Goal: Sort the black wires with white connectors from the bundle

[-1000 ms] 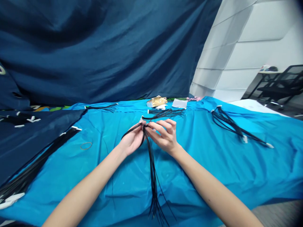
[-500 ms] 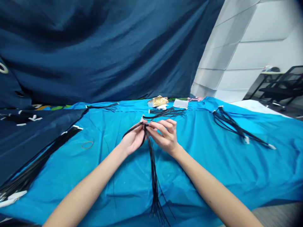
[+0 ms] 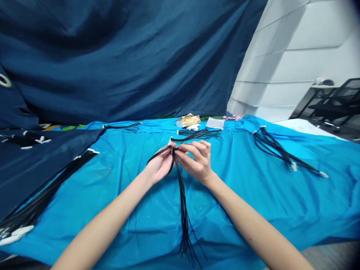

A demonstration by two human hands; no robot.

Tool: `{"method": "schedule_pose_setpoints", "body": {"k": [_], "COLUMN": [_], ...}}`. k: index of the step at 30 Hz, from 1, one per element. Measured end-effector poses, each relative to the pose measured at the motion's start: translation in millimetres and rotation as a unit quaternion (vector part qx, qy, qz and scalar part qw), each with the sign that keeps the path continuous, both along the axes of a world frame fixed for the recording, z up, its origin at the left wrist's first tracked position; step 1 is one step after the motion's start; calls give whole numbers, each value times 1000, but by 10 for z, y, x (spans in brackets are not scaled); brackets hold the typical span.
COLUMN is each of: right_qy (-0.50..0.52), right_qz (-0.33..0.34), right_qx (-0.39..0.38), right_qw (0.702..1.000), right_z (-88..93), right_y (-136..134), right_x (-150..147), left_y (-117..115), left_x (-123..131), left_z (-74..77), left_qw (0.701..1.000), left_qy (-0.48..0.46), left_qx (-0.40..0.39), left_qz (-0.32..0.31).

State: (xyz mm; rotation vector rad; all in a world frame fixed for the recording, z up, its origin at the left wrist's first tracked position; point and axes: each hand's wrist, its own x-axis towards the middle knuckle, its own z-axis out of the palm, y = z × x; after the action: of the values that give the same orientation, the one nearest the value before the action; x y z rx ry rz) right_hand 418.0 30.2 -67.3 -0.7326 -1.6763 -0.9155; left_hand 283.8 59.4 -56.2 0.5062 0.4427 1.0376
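Near the middle of the blue cloth, my left hand (image 3: 159, 165) is closed on a wire harness (image 3: 183, 202). Its white connector (image 3: 170, 141) shows at the fingertips. Some black wires loop over that palm, while the longer bundle hangs toward me and fans out into loose ends. With thumb and fingers pinched, my right hand (image 3: 197, 159) grips black wire just right of the connector. The exact contact at the fingertips is too small to make out. Just beyond both hands lies another black wire bundle (image 3: 197, 134) with a white connector at its left end.
A thick stack of black wires (image 3: 53, 187) with white connectors lies at the left. More harnesses rest at the right (image 3: 277, 148) and far left (image 3: 123, 127). A rubber band (image 3: 104, 172), a gold wrapper (image 3: 189, 120) and a clear bag (image 3: 215, 123) sit on the blue cloth (image 3: 239, 195).
Both hands keep their hold on the harness, almost unmoved. The whole view has shifted very slightly.
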Motion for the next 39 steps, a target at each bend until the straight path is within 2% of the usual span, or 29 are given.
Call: {"method": "schedule_pose_setpoints", "body": {"k": [6, 11, 15, 18, 20, 22, 26, 28, 29, 31, 33, 35, 37, 39], "right_qy": [23, 50, 95, 178, 243, 323, 503, 560, 578, 601, 618, 624, 614, 582], "right_qz": [-6, 15, 64, 128, 189, 262, 392, 442, 460, 472, 462, 443, 413, 361], "right_qx": [1, -44, -110, -171, -204, -236, -266, -269, -271, -267, -248, -227, -212, -190], "right_qw": [1000, 998, 987, 961, 929, 878, 722, 646, 617, 586, 586, 603, 638, 703], "right_z": [11, 15, 74, 133, 159, 174, 216, 258, 283, 333, 373, 392, 388, 360], "right_y": [-26, -29, -43, -58, -50, -26, 36, 51, 53, 49, 42, 36, 28, 8], "right_x": [-33, -44, -34, -19, -6, 7, 64, 126, 165, 249, 324, 364, 352, 287], "left_y": [-71, -97, -73, -56, -49, -46, -41, -33, -28, -18, -9, -5, -4, -9], "left_x": [-6, 13, 17, 0, -15, -28, -42, -43, -42, -39, -34, -28, -23, -16], "left_z": [89, 152, 138, 119, 113, 116, 138, 146, 147, 143, 132, 117, 103, 91], "left_qw": [1000, 999, 1000, 1000, 1000, 1000, 999, 998, 998, 997, 996, 995, 995, 994], "left_qy": [-13, -11, -3, 2, 11, 24, 44, 48, 49, 53, 63, 74, 80, 83], "left_qx": [0, -37, -25, 5, 9, 4, -15, -27, -32, -38, -40, -38, -32, -24], "left_qz": [-18, 12, 16, 0, -7, -7, 12, 23, 27, 33, 44, 53, 58, 61]}}
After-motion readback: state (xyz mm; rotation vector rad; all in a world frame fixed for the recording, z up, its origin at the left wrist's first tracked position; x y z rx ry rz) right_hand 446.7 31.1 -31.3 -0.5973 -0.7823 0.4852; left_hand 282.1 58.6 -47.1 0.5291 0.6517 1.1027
